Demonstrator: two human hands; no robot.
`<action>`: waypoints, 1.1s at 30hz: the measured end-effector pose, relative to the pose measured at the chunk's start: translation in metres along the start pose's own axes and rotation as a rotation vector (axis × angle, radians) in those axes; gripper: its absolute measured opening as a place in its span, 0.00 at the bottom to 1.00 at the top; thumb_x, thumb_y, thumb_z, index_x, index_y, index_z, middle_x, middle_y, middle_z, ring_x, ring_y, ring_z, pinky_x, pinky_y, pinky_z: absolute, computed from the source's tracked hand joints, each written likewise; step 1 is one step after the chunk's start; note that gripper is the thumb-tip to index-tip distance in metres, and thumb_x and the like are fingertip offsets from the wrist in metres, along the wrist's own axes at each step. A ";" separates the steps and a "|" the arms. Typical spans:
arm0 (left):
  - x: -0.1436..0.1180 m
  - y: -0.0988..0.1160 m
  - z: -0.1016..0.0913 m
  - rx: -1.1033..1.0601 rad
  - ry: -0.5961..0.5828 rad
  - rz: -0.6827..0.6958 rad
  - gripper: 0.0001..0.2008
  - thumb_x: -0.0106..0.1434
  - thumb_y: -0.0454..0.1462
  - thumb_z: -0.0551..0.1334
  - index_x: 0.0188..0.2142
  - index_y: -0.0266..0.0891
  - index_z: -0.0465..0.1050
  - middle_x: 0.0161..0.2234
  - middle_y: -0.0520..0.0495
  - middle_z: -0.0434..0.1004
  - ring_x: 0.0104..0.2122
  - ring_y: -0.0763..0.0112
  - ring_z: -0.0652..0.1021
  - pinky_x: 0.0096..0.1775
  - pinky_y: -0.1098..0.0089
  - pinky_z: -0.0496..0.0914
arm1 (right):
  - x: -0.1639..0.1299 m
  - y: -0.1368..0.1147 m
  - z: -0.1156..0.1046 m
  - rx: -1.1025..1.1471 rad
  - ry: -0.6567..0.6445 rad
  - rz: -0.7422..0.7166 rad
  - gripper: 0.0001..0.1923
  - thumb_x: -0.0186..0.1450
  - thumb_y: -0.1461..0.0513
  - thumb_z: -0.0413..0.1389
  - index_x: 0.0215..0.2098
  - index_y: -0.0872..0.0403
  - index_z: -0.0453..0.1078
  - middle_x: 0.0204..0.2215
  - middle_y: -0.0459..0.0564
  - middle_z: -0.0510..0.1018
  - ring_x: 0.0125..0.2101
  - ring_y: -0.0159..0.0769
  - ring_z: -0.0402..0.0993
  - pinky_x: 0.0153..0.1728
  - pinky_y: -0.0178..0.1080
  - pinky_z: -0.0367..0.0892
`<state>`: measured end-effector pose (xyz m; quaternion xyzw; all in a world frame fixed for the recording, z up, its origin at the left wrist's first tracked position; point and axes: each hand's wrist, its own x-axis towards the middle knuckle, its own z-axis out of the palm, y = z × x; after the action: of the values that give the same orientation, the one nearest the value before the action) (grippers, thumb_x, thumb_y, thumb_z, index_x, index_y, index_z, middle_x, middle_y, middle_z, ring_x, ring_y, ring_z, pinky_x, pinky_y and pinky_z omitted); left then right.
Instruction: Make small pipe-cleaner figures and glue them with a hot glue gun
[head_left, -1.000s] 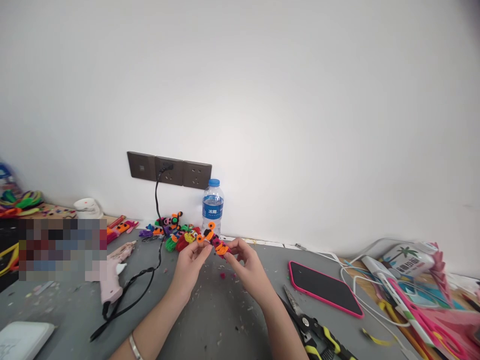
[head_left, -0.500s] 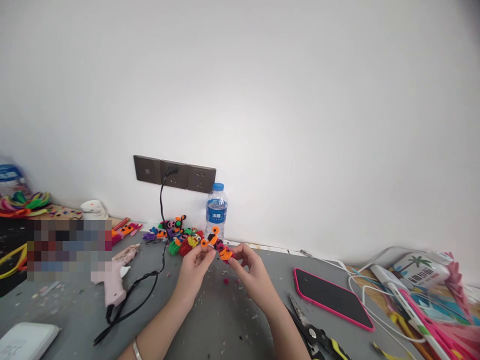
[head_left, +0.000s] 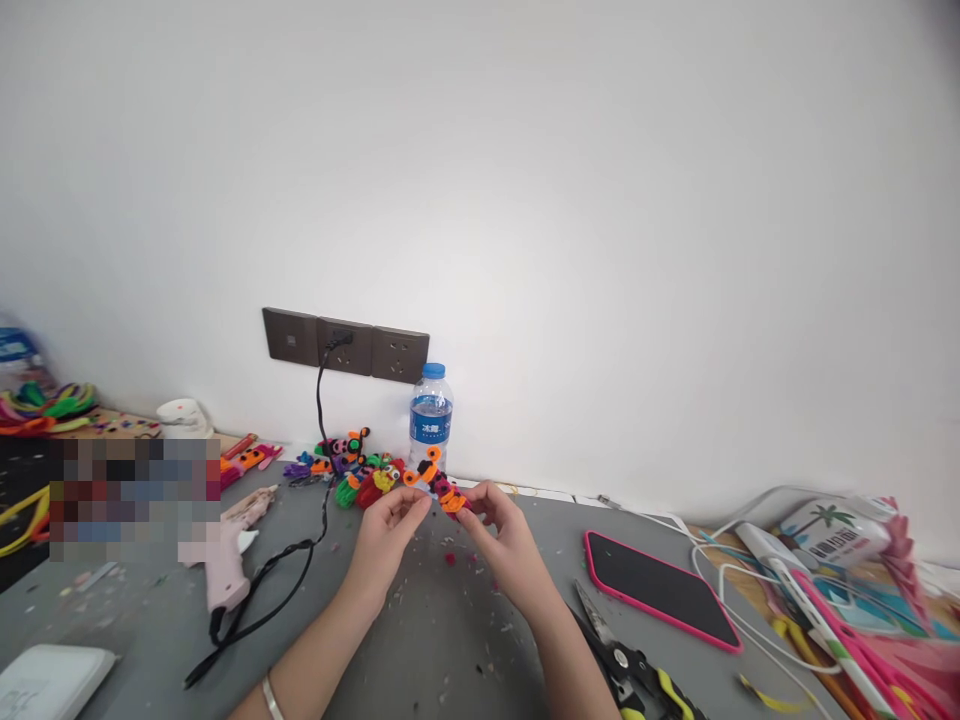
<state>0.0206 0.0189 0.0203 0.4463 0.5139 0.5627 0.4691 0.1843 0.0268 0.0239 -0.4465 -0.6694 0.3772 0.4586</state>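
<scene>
above grey table (head_left: pixel 420 640), left hand (head_left: pixel 386 535), right hand (head_left: pixel 504 540) both pinching, apparently, pipe-cleaner figure (head_left: pixel 439 484).

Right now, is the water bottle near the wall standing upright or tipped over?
Upright. The water bottle stands on its base on the table, its blue cap on top, by the wall, under the sockets.

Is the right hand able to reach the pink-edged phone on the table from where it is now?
Probably yes. The phone lies flat on the grey table, to the right of the right hand, with bare table between them. That hand pinches a small orange-and-pink craft piece, so must release it.
</scene>
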 end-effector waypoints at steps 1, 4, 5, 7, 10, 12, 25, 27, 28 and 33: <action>0.000 0.000 0.000 0.000 0.001 0.000 0.18 0.50 0.51 0.67 0.27 0.38 0.76 0.21 0.52 0.67 0.22 0.73 0.64 0.27 0.72 0.60 | 0.000 0.000 0.000 0.009 0.004 -0.003 0.09 0.66 0.55 0.52 0.34 0.53 0.67 0.33 0.50 0.77 0.33 0.39 0.70 0.35 0.40 0.62; 0.000 -0.001 0.000 -0.006 0.002 -0.018 0.18 0.49 0.51 0.68 0.27 0.38 0.77 0.22 0.52 0.67 0.22 0.73 0.64 0.27 0.72 0.60 | 0.000 -0.001 0.000 0.018 0.016 -0.016 0.09 0.66 0.55 0.53 0.34 0.53 0.67 0.32 0.49 0.77 0.33 0.39 0.71 0.36 0.39 0.63; 0.000 -0.002 -0.001 -0.011 0.004 -0.030 0.18 0.49 0.51 0.68 0.27 0.38 0.77 0.21 0.52 0.67 0.22 0.73 0.64 0.27 0.72 0.60 | 0.000 -0.001 0.000 0.012 0.020 -0.020 0.09 0.66 0.55 0.53 0.34 0.53 0.67 0.32 0.49 0.77 0.33 0.38 0.71 0.36 0.39 0.63; 0.002 -0.003 -0.001 -0.027 0.007 -0.059 0.19 0.48 0.52 0.69 0.27 0.38 0.77 0.19 0.54 0.64 0.21 0.74 0.63 0.26 0.72 0.60 | 0.000 -0.001 0.000 -0.007 0.025 -0.028 0.08 0.65 0.56 0.53 0.33 0.52 0.67 0.32 0.49 0.77 0.33 0.38 0.71 0.36 0.39 0.63; 0.003 -0.004 -0.002 -0.050 0.010 -0.099 0.19 0.47 0.52 0.69 0.27 0.37 0.78 0.17 0.56 0.61 0.21 0.74 0.62 0.26 0.72 0.59 | 0.001 0.000 0.000 -0.029 0.026 -0.019 0.07 0.65 0.57 0.53 0.33 0.53 0.68 0.32 0.48 0.77 0.33 0.38 0.71 0.36 0.39 0.62; 0.004 -0.005 -0.002 -0.060 0.013 -0.108 0.19 0.47 0.52 0.70 0.27 0.38 0.78 0.17 0.57 0.60 0.21 0.75 0.61 0.26 0.72 0.59 | 0.001 0.000 0.000 -0.028 0.028 -0.012 0.07 0.64 0.57 0.53 0.34 0.53 0.67 0.33 0.49 0.77 0.33 0.38 0.71 0.36 0.39 0.62; 0.008 -0.016 -0.003 -0.122 0.001 -0.129 0.18 0.50 0.51 0.69 0.25 0.38 0.75 0.17 0.57 0.57 0.22 0.75 0.59 0.27 0.73 0.58 | -0.001 -0.001 0.000 0.006 -0.004 -0.006 0.07 0.65 0.57 0.53 0.34 0.52 0.67 0.32 0.48 0.76 0.34 0.38 0.72 0.36 0.39 0.63; 0.009 -0.019 -0.004 -0.122 -0.004 -0.133 0.17 0.51 0.50 0.69 0.25 0.38 0.75 0.17 0.57 0.57 0.22 0.75 0.60 0.27 0.73 0.59 | -0.001 -0.002 0.000 0.006 -0.006 -0.002 0.07 0.65 0.57 0.53 0.34 0.52 0.67 0.32 0.48 0.76 0.34 0.38 0.72 0.36 0.39 0.63; 0.009 -0.020 -0.004 -0.118 -0.003 -0.132 0.17 0.51 0.50 0.69 0.25 0.38 0.75 0.17 0.57 0.57 0.22 0.74 0.60 0.27 0.73 0.59 | -0.001 -0.002 0.000 0.005 -0.006 0.000 0.07 0.65 0.57 0.53 0.34 0.52 0.67 0.32 0.49 0.76 0.34 0.39 0.72 0.36 0.39 0.63; 0.007 -0.018 -0.004 -0.103 -0.001 -0.132 0.18 0.51 0.51 0.69 0.28 0.38 0.77 0.18 0.57 0.58 0.22 0.73 0.61 0.28 0.71 0.61 | 0.000 -0.002 0.001 -0.002 -0.005 -0.004 0.07 0.65 0.57 0.53 0.34 0.52 0.67 0.33 0.49 0.77 0.34 0.39 0.72 0.36 0.39 0.63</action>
<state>0.0167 0.0253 0.0018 0.3873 0.5123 0.5560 0.5277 0.1830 0.0255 0.0256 -0.4447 -0.6716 0.3769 0.4573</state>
